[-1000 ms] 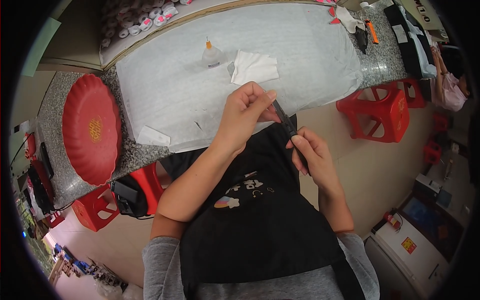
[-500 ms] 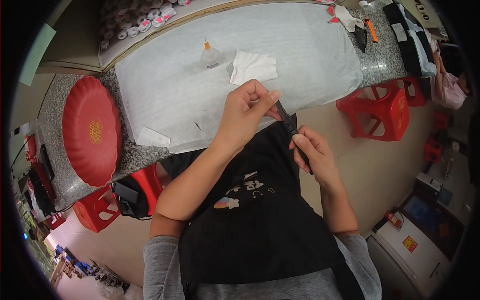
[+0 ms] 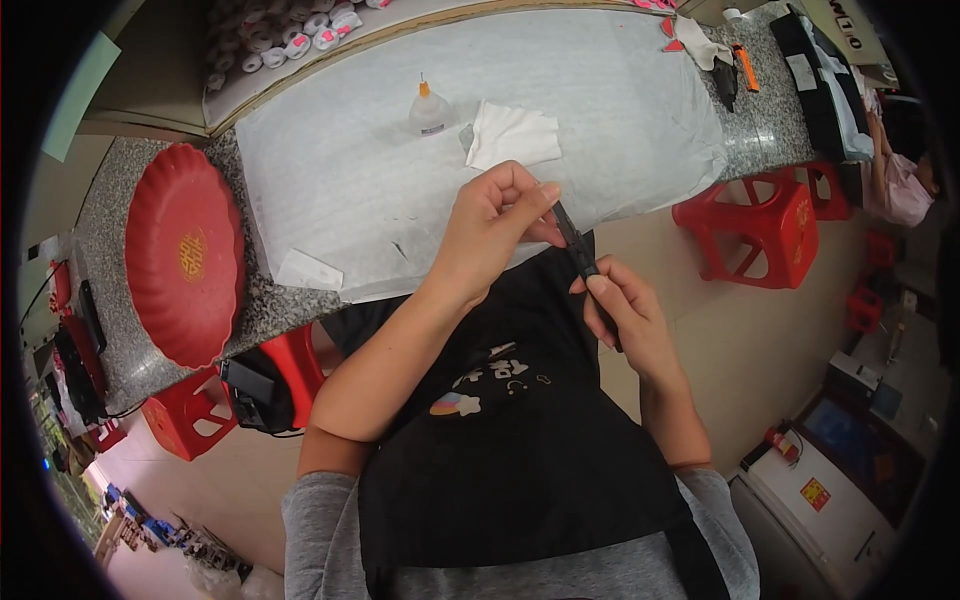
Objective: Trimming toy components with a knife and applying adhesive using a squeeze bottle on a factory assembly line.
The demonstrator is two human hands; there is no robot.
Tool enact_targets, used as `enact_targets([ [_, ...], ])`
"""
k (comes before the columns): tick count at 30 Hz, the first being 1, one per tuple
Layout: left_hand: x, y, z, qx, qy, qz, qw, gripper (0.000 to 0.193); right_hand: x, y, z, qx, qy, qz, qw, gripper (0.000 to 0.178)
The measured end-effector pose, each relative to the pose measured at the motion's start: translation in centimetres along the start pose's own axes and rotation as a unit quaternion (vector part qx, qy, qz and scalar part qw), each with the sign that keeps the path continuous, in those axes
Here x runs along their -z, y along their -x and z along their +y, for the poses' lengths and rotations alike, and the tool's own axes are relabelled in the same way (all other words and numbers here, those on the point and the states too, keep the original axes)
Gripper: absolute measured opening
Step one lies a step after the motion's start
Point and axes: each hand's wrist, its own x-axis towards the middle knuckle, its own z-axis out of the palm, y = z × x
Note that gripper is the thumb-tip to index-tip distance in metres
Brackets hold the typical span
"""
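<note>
A slim black tool (image 3: 574, 240), its exact kind unclear, slants between my hands just off the front edge of the worktable. The thumb and fingers of my left hand (image 3: 490, 222) pinch close to its upper end. Wrapped round its lower part is my right hand (image 3: 632, 310), thumb lying along the tool. My fingers hide the upper tip and whatever small piece may be there. Beyond my left hand, a folded white cloth (image 3: 515, 137) lies on the white sheet (image 3: 340, 180). A small clear squeeze bottle (image 3: 431, 112) with an orange needle tip stands to the cloth's left.
At the left, a red scalloped tray (image 3: 185, 310) rests on the granite counter. Many small white-and-pink pieces (image 3: 297, 42) fill the back shelf. An orange cutter (image 3: 745, 68) lies far right. Red stools (image 3: 765, 235) stand beside the table. Another person (image 3: 903, 185) sits at far right.
My right hand and the tool's lower end have shifted very slightly, with the grip of both hands unchanged. The view has drifted a little, so the table things appear slightly displaced.
</note>
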Motion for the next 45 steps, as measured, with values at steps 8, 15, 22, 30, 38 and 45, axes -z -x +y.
enact_targets([
  [8,-0.2,0.1,-0.1,-0.001,0.002,-0.018,1.000,0.017,-0.1,-0.5,1.1,-0.014,0.006,0.014,1.000,0.026],
  [15,0.1,0.1,0.0,0.001,0.032,0.018,0.999,0.015,-1.2,-1.5,0.1,0.032,-0.031,-0.023,0.999,0.024],
  [22,-1.5,-1.2,-0.4,0.048,0.062,-0.030,0.996,0.030,0.2,-3.4,-1.5,0.089,-0.122,0.026,0.988,0.022],
  [30,-3.3,-8.0,1.4,-0.012,0.122,-0.134,0.983,0.033,4.0,-7.7,-4.2,0.084,-0.102,0.051,0.990,0.030],
  [38,-4.5,-11.1,1.4,-0.068,0.182,-0.054,0.979,0.031,4.7,-11.5,-4.2,0.118,-0.069,0.112,0.984,0.038],
  [45,-3.9,-12.4,1.5,-0.063,0.245,-0.006,0.967,0.032,3.6,-12.9,-4.4,0.156,-0.183,0.027,0.970,0.026],
])
